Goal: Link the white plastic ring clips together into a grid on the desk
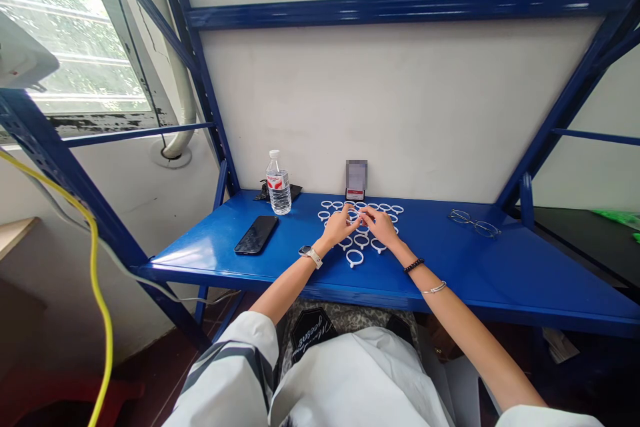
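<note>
Several white rings (355, 258), each with a small knob, lie spread in rows on the blue table (310, 273). Over the middle of them, my left hand (340, 227) and my right hand (380, 225) come together, fingertips almost touching. Both hands are closed in a pinch. Whatever they pinch is too small and too covered by the fingers to name. Some of the rings are partly hidden beneath my hands.
Left of the rings are a black phone (257, 235), a water bottle (279, 183) and a dark pouch (296, 191) behind it. A small card-like display (356, 179) stands against the wall. Eyeglasses (474, 223) rest at the right. A yellow cable (95, 267) hangs at far left.
</note>
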Tool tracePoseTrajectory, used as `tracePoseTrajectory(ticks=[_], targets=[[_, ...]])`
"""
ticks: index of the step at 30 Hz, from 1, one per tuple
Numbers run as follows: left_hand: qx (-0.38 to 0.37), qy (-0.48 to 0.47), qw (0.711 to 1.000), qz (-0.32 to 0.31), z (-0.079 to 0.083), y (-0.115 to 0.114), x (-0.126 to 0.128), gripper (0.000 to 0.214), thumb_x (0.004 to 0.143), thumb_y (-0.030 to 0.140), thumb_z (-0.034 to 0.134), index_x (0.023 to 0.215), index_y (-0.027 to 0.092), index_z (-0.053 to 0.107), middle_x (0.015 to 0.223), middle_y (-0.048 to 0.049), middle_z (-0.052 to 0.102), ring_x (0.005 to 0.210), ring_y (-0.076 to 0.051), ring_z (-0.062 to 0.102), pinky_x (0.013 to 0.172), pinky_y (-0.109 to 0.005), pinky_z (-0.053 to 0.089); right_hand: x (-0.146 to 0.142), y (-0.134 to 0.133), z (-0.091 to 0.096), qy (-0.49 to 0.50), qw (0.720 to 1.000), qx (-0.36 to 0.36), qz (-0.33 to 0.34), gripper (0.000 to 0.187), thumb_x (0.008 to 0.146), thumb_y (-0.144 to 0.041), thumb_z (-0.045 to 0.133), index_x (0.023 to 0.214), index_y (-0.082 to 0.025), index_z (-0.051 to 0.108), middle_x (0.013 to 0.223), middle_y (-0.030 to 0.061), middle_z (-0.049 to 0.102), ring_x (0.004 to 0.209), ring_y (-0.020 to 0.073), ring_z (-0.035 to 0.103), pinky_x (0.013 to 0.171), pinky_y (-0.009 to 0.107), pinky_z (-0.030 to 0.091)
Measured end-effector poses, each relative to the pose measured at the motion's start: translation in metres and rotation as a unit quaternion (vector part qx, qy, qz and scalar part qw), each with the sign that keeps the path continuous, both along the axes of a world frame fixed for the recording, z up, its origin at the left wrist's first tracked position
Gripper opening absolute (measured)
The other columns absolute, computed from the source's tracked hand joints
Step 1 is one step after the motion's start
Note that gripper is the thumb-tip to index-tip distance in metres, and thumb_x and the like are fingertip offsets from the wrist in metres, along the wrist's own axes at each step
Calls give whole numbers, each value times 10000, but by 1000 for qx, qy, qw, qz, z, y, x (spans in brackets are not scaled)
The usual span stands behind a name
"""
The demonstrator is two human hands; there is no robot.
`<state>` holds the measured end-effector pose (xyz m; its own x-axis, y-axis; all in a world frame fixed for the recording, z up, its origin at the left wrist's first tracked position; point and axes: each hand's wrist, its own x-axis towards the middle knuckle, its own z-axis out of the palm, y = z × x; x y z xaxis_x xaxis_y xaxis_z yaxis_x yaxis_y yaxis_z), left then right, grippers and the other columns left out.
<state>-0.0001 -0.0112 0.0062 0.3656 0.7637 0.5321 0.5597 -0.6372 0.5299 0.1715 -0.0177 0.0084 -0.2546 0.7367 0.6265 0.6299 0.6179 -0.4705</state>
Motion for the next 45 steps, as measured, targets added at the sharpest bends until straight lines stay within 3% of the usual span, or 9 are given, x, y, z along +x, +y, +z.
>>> tracePoseTrajectory(ticks=[7,25,35,45], targets=[[7,0,1000,0,-1,1,0,485,894,551,438,1163,148,474,567,33,544,468,-126,497,462,-204,302,0,1,0,-1,1000,3,4,270,953,-371,402,954,-217,623,647,21,646,604,211,626,599,316,462],[-3,-5,1000,8,0,0,1,518,896,591,412,1168,154,476,574,23,555,463,-128,495,456,-205,287,0,-3,1,0,1000,-7,25,270,947,-345,411,1140,-224,555,690,18,683,608,204,653,592,315,490],[2,-14,1000,1,-2,2,0,502,889,578,436,1166,161,472,601,12,583,486,-143,531,462,-210,323,-2,-5,3,-2,1000,0,11,223,958,-322,385,1069,-229,555,647,8,646,601,206,633,593,307,475],[5,-4,1000,2,-1,2,1,531,899,603,401,1177,154,454,572,24,552,469,-137,509,454,-207,293,-1,-2,1,-2,1000,-6,17,288,972,-385,361,1125,-230,551,649,9,653,592,206,636,583,311,478]])
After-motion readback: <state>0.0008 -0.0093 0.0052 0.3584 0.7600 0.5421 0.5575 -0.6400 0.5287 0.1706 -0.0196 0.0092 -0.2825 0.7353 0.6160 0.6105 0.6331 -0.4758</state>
